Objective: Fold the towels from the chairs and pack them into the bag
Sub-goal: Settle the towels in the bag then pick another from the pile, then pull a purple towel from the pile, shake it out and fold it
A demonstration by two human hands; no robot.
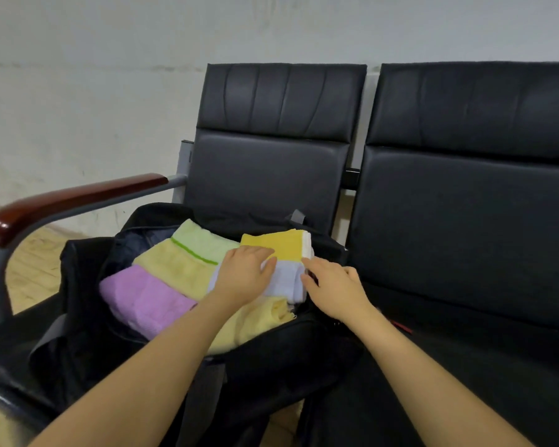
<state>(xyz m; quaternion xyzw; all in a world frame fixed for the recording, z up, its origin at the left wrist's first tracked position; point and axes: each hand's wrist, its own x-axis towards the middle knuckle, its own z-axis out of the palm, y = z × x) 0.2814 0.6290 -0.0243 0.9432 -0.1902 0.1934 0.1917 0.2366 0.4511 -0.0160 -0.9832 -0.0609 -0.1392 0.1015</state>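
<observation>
left hand (pixel 244 276): fingers flat, pressing down on the white-and-yellow towel (pixel 288 259). right hand (pixel 334 287): fingers loosely spread, touching that towel's right edge; whether they pinch it, cannot tell. towel sits atop the open black bag (pixel 271 350). left of it in the bag: green-striped yellow towel (pixel 184 256), purple towel (pixel 142 295). bag rests on black chair (pixel 271 140).

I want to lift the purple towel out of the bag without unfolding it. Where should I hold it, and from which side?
Grip the purple towel at its rounded folded edge on the side nearest the person, coming from the left, probably with thumb on top and fingers under. That side lies free against the bag wall; its far side adjoins the yellow towel, and the left hand covers the right.
</observation>
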